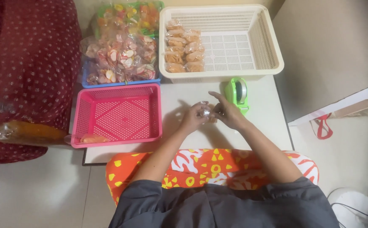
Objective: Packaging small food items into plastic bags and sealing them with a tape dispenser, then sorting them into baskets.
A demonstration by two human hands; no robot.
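The low table (260,109) is white. On it sits a bright pink basket (118,114) with a lattice floor, and a cream basket (234,38) holding tan and orange snack packets (184,46). A blue tray (120,82) carries clear bags (120,57) of pink, white and red pieces. The tape dispenser (237,93) is lime green. The cushion (211,166) is orange with yellow and white shapes; the cloth (27,63) at the side is dark red with pale dots.

We see our left hand (193,118) and right hand (228,114) pinching a small clear packet (206,110) over the white table (264,109), just beside the green tape dispenser (238,93), the pink basket (118,115) to our left, the cream basket (222,42) beyond.
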